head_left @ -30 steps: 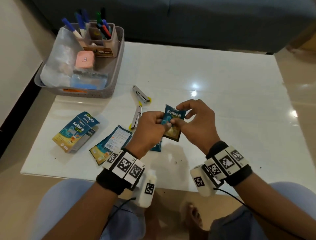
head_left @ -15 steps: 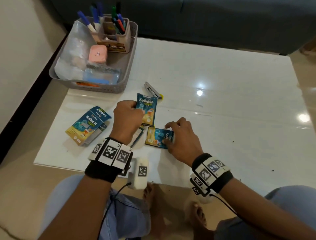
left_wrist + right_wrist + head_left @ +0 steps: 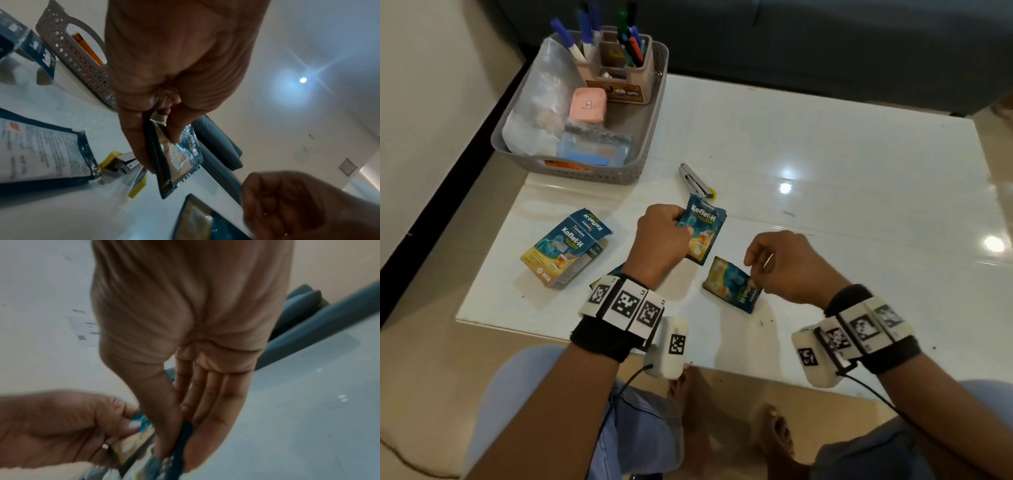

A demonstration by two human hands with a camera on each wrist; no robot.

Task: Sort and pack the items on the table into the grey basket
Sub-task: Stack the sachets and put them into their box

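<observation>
Since half a second ago, I note the second sachet (image 3: pixel 732 284) has come up off the desk (image 3: pixel 825 171). Upper left of frame: grey basket (image 3: pixel 643 161), already part-filled. Left of centre: Koflet-H box (image 3: pixel 565 246) lying on the desk. Centre: left hand (image 3: pixel 659 240) pinches an upright sachet (image 3: pixel 702 233) by its side edge. Right of centre: right hand (image 3: pixel 787 263) pinches the second sachet's corner. Judgement: light, limp, slick foil; grip the sealed edges.
</observation>
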